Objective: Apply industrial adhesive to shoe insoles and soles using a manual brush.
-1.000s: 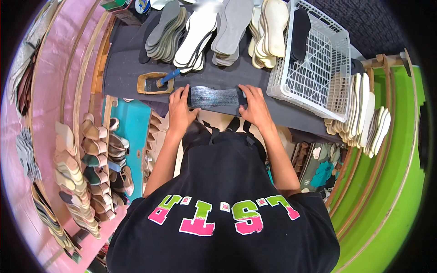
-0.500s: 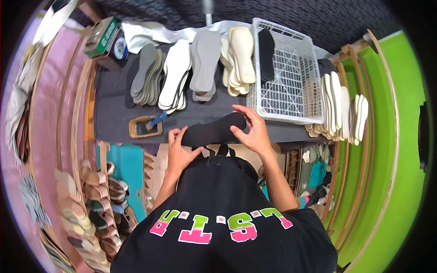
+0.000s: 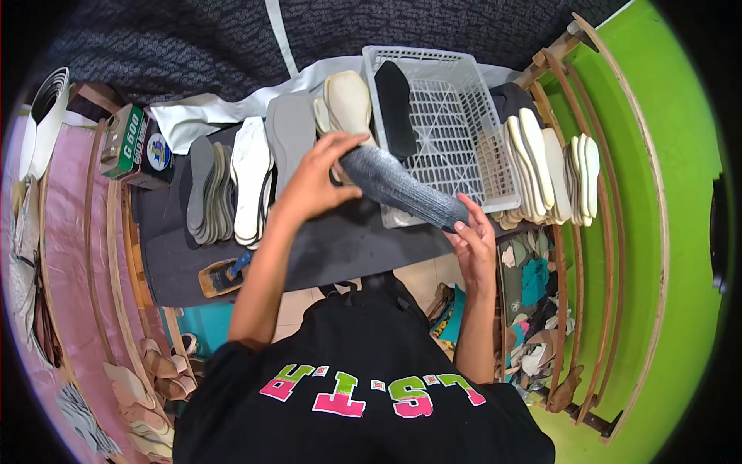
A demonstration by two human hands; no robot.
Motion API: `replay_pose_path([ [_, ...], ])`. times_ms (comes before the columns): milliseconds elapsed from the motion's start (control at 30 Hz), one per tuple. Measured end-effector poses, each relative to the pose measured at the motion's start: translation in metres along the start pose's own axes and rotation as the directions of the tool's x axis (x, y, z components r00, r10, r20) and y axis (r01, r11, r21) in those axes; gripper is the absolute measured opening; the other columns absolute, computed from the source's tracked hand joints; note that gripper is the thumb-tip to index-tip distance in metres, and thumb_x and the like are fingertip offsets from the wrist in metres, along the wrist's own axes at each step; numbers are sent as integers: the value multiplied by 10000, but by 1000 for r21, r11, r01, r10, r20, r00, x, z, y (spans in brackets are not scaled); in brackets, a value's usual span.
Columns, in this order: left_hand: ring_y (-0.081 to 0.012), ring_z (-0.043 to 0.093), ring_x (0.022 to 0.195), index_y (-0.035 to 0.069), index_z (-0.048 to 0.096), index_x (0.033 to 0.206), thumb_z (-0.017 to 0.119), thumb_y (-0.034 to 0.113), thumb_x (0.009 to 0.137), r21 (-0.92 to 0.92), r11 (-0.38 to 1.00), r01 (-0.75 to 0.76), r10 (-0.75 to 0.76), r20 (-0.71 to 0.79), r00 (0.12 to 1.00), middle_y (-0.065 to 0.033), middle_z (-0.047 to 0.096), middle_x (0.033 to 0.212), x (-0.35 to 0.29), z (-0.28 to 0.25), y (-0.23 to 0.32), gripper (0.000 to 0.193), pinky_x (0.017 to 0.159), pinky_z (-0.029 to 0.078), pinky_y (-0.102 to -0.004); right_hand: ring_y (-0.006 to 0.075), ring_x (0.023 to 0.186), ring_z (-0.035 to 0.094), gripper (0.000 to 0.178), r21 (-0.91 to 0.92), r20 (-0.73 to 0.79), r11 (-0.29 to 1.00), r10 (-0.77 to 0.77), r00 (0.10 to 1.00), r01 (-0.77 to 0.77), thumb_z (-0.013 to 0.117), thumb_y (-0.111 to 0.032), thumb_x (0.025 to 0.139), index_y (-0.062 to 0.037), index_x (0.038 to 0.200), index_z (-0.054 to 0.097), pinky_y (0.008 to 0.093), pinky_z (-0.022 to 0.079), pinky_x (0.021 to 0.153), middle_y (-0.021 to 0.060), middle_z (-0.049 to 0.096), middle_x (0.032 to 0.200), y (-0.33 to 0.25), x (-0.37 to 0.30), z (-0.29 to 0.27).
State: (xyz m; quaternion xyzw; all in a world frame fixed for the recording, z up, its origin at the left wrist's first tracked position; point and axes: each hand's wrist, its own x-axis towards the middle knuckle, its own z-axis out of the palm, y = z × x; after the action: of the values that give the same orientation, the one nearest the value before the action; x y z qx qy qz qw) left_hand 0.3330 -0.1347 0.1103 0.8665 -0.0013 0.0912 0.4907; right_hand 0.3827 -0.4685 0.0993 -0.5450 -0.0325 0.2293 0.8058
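A black insole (image 3: 406, 192), its upper face showing a shiny, streaked grey-blue sheen, is tilted between my two hands over the front of the crate. My left hand (image 3: 318, 182) grips its upper left end between thumb and fingers. At the lower right end, my right hand (image 3: 478, 249) pinches the edge. The white plastic crate (image 3: 495, 116) is partly covered by this piece. Another black insole (image 3: 396, 108) leans inside along the crate's left side. My left forearm passes close to the shallow tray (image 3: 212, 283) and the blue-handled brush (image 3: 241, 263) in it.
Stacks of grey insoles (image 3: 202, 185), white insoles (image 3: 251, 174), lighter grey insoles (image 3: 291, 135) and cream insoles (image 3: 348, 100) line the dark table. More cream insoles (image 3: 533, 166) stand right of the crate. A green box (image 3: 122, 143) and a can (image 3: 158, 155) occupy the back left corner.
The insole has moved up and right toward the crate and now slants down to the right, showing a shiny face instead of matte black. Both hands moved with it; the view shifted.
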Motion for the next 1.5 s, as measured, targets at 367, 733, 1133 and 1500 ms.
replay_pose_path([
  [367,-82,574,895,148,548,1569,594,-40,890,38,999,1,-8,203,979,-73,687,1224,257,-9,-72,706,836,507,-248,168,1188,675,638,40,128,972,225,966,-231,684,-21,982,28,1581,469,343,570,1024,128,538,1525,17,98,19],
  [733,-206,663,1088,113,613,1495,571,52,921,173,977,127,-158,180,971,-136,713,1287,316,9,-96,579,958,520,-330,183,1196,634,573,-205,164,973,141,976,-106,721,5,939,56,1491,578,302,549,978,130,604,1320,25,177,12],
  [1133,-372,616,1337,86,655,1430,626,16,881,445,894,-47,-47,198,979,-196,675,1405,309,24,-101,554,1181,467,-438,152,1015,627,565,-480,208,875,43,977,63,758,36,914,41,1460,614,264,581,822,120,577,1320,34,178,13],
  [1500,-370,629,1308,44,715,1302,624,-15,914,50,996,-68,83,-439,895,-178,636,1382,152,34,-33,403,1125,505,-433,139,979,624,448,-608,261,764,-64,963,216,725,55,903,-22,1344,711,255,555,780,84,663,1182,18,148,30],
])
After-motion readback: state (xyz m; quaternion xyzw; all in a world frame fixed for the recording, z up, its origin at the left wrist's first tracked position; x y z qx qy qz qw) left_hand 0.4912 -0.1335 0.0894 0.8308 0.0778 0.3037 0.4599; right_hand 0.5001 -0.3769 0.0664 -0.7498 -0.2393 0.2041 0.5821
